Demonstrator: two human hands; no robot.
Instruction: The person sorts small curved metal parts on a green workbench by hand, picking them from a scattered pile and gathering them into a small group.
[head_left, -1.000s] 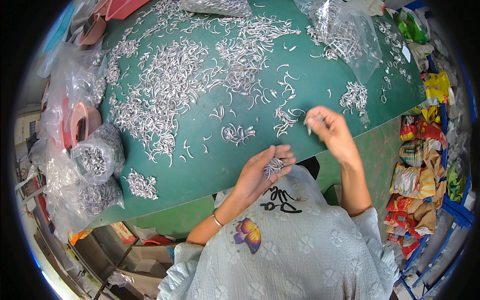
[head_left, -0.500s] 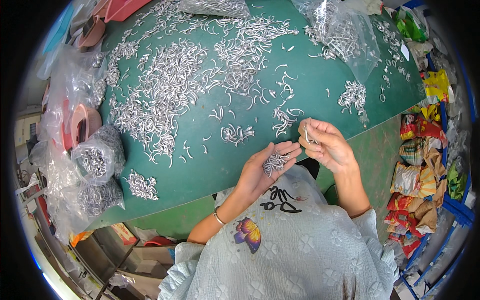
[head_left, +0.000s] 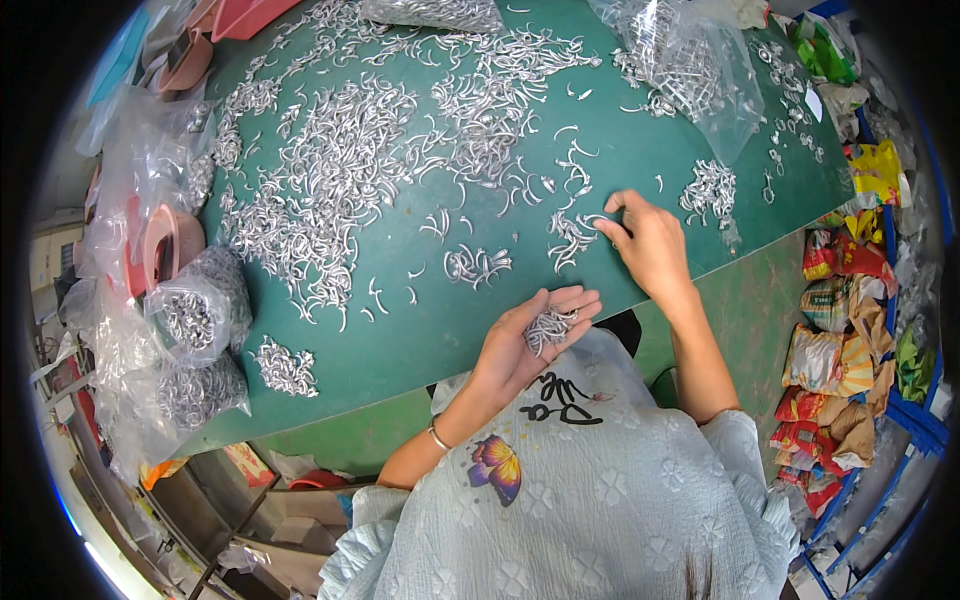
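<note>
My left hand [head_left: 505, 350] lies palm up near the table's front edge, fingers stretched together and slightly cupped. In its palm rests a small heap of curved silver metal pieces [head_left: 549, 327]. Over the table to the right, my right hand [head_left: 648, 243] is palm down with bent fingers. A gap shows between its thumb and forefinger, beside the end of one curved piece in a small cluster [head_left: 570, 238]; no piece is visible in its grip. Another small cluster [head_left: 476, 266] lies beyond my left hand, and a large spread of similar pieces [head_left: 340, 165] covers the table further left.
On the green table [head_left: 400, 345], a clear bag of metal parts [head_left: 680, 60] stands at the back right, near a separate pile [head_left: 711, 193]. Filled clear bags [head_left: 200, 390] and a pink basket [head_left: 172, 243] line the left side. Shelves with colourful packets [head_left: 820, 360] stand right.
My right hand has moved up and away from beside the left, turning palm down toward the small cluster. The metal piece it pinched no longer shows. My left hand has barely moved.
</note>
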